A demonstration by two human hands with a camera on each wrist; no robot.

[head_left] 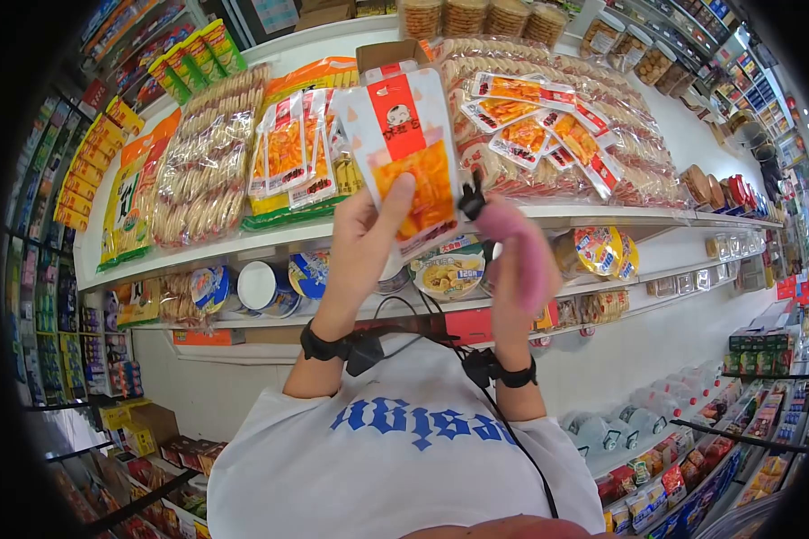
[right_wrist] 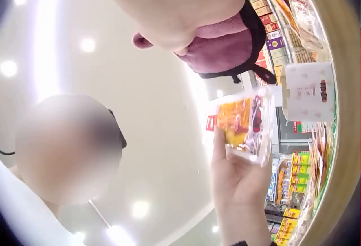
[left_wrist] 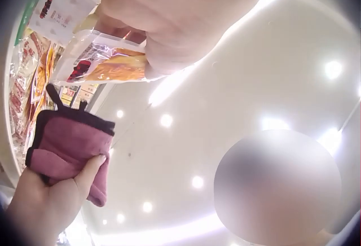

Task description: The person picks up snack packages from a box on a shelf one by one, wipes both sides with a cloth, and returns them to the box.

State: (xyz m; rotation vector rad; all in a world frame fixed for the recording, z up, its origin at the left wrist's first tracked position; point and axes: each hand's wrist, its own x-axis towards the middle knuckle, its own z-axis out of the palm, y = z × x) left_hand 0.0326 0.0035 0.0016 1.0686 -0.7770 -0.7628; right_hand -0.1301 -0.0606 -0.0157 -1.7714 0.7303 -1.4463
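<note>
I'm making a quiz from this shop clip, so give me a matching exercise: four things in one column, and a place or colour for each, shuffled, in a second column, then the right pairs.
Things:
1. snack packet
2. pink cloth
3. left hand
4. white T-shirt

Places or colours:
A. gripped in the right hand
B. printed with blue letters
C. white and red, with orange food showing through
D. holds the packet up in front of the shelf

Pairs: 1-C, 2-A, 3-D, 4-B
</note>
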